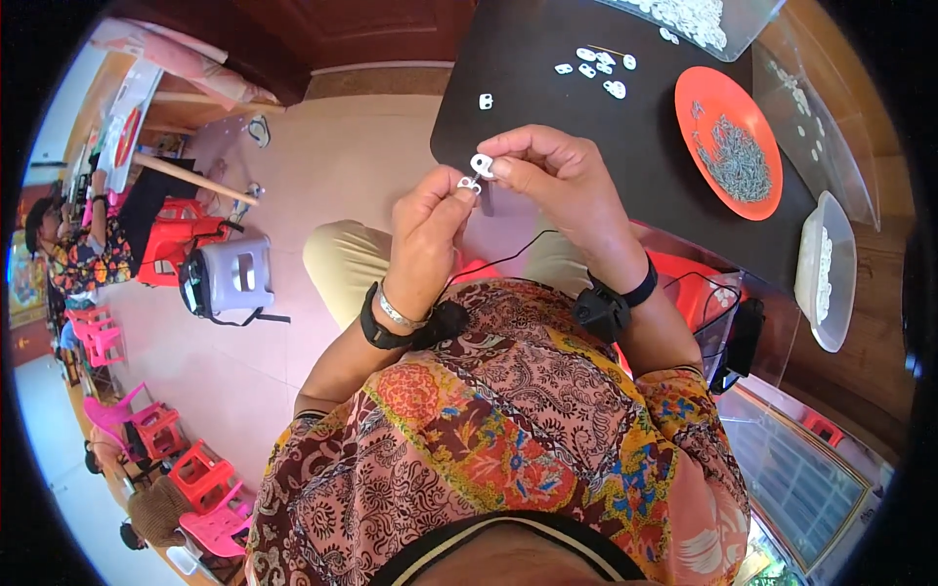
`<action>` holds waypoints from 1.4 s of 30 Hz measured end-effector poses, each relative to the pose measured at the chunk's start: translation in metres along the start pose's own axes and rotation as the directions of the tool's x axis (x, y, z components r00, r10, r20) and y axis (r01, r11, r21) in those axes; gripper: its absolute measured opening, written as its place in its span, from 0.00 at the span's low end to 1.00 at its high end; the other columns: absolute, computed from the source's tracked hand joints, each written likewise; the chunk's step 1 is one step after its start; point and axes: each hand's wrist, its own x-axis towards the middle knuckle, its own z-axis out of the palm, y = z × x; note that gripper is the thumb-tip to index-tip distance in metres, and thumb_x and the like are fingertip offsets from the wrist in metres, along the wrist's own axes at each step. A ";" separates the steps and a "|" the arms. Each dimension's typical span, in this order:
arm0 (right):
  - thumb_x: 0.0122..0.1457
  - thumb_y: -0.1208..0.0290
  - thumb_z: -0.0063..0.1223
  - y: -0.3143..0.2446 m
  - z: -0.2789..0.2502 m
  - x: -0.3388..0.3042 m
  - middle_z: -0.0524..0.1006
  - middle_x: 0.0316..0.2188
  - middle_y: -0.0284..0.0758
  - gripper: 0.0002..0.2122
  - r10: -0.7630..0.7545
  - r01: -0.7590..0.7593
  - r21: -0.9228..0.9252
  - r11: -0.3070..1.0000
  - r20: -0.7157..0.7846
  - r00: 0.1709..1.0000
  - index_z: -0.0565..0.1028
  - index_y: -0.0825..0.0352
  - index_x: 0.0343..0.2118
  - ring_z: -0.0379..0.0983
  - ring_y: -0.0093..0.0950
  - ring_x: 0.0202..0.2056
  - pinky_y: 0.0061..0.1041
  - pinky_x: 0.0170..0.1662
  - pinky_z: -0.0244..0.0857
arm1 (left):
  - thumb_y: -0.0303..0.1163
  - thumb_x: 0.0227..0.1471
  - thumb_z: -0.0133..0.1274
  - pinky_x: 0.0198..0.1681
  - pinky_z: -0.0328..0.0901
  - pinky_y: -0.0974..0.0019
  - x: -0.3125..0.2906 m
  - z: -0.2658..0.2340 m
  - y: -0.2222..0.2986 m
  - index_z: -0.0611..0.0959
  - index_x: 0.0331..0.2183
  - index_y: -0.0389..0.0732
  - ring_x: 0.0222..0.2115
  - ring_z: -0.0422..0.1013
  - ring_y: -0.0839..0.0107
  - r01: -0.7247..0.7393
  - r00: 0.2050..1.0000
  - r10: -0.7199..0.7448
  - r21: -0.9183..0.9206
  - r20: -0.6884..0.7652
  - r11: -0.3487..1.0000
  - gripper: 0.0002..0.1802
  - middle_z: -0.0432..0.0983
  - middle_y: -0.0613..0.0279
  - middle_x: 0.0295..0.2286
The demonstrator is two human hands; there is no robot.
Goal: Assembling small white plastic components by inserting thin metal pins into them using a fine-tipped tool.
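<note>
My left hand (pixel 427 220) is closed, thumb and fingers pinching a small white plastic piece with holes (pixel 468 185). My right hand (pixel 557 176) pinches another white plastic piece (pixel 482 165), rounded and with a dark hole. The two pieces meet or nearly meet between my fingertips, above the near left corner of the black table (pixel 547 112). A thin greyish bit shows between them, too small to make out. Several similar white pieces (pixel 587 70) lie loose at the far side of the table, and a single one (pixel 486 102) lies beyond my hands.
An orange-red plate (pixel 690 98) of small grey metal screws or pins stands on the right. Clear bins hold white pieces at the far edge (pixel 747 29) and right edge (pixel 838 332). A grey stool (pixel 256 278) stands on the floor at left; other people sit farther off.
</note>
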 end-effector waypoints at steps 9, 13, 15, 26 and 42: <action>0.56 0.78 0.52 -0.006 0.001 -0.006 0.77 0.32 0.30 0.07 -0.054 0.052 -0.132 0.990 -0.013 0.998 0.76 0.71 0.38 0.72 0.16 0.35 0.15 0.40 0.66 | 0.29 0.52 0.46 0.19 0.48 0.76 -0.001 0.002 0.002 0.74 0.25 0.36 0.17 0.53 0.86 -0.025 1.000 0.025 0.106 0.005 0.994 0.07 0.60 0.76 0.15; 0.56 0.79 0.51 -0.009 0.001 -0.010 0.77 0.32 0.30 0.07 -0.069 0.065 -0.159 0.985 -0.015 0.998 0.76 0.71 0.38 0.72 0.15 0.34 0.14 0.39 0.66 | 0.29 0.52 0.46 0.20 0.50 0.76 -0.003 0.004 0.003 0.74 0.25 0.36 0.18 0.54 0.85 -0.050 0.999 0.051 0.168 -0.005 0.984 0.08 0.60 0.75 0.15; 0.56 0.78 0.51 -0.009 0.001 -0.010 0.77 0.32 0.30 0.07 -0.070 0.067 -0.150 0.986 -0.016 0.997 0.76 0.71 0.38 0.72 0.15 0.34 0.15 0.39 0.66 | 0.29 0.52 0.46 0.20 0.50 0.76 -0.003 0.006 0.002 0.74 0.25 0.36 0.18 0.54 0.85 -0.084 0.996 0.086 0.182 -0.006 0.980 0.08 0.60 0.75 0.15; 0.56 0.78 0.51 -0.008 -0.001 -0.008 0.77 0.31 0.29 0.07 -0.052 0.049 -0.077 0.996 -0.035 0.998 0.76 0.71 0.38 0.71 0.15 0.34 0.15 0.39 0.65 | 0.30 0.52 0.46 0.19 0.49 0.76 -0.001 0.006 0.002 0.74 0.24 0.36 0.17 0.53 0.85 -0.062 0.998 0.062 0.160 0.003 0.985 0.08 0.59 0.75 0.15; 0.56 0.78 0.51 -0.005 0.000 -0.008 0.77 0.31 0.29 0.07 -0.054 0.050 -0.102 0.994 -0.034 0.998 0.76 0.71 0.38 0.71 0.15 0.33 0.14 0.38 0.65 | 0.30 0.52 0.45 0.18 0.48 0.77 -0.002 0.004 0.001 0.74 0.26 0.36 0.17 0.53 0.87 -0.045 0.999 0.045 0.117 0.006 0.992 0.08 0.60 0.76 0.15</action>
